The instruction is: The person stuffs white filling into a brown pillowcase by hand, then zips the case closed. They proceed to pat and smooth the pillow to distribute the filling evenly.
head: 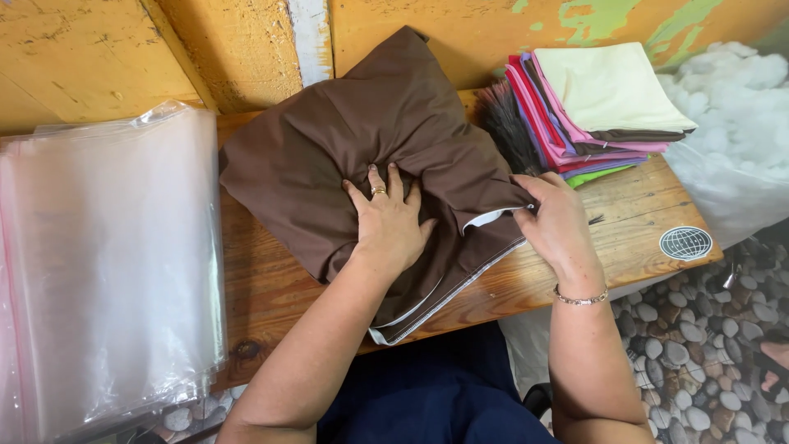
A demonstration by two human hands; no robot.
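Observation:
A stuffed brown pillow (362, 140) lies on a wooden bench (263, 288), leaning against a yellow wall. My left hand (388, 220), with a ring on one finger, presses flat into the pillow's middle and bunches the cloth. My right hand (557, 220), a bracelet at its wrist, pinches the brown cover at its open edge, where a white zipper strip (493, 218) shows. The open edge's pale seam runs down to the bench's front edge.
A stack of clear plastic bags (107, 263) lies at the left. A pile of folded coloured covers (600, 107) sits at the bench's far right, with a dark brush (505, 123) beside it. White stuffing (731, 123) is heaped at the right. Pebbles (707, 345) cover the floor.

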